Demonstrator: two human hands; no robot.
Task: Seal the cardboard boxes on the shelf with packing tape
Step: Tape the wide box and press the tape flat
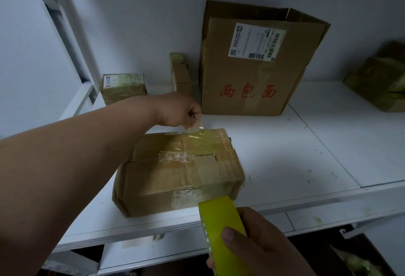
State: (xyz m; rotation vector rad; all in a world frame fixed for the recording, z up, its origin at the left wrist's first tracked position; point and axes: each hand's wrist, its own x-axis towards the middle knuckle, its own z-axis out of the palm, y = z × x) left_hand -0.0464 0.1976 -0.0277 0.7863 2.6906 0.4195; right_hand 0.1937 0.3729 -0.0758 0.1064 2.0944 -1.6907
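While the left hand [179, 111] pinches the free end of the tape down at the far edge of the low box [177, 172], the right hand [260, 243] grips the yellow-green tape roll [221, 229] just off the near edge, so the strip lies stretched across the lid. That spread looks meant to keep the tape taut and straight. The box sits near the front of the white shelf [306, 155]; a tall open box [252, 67] with a shipping label stands behind it by the wall, seemingly unsealed.
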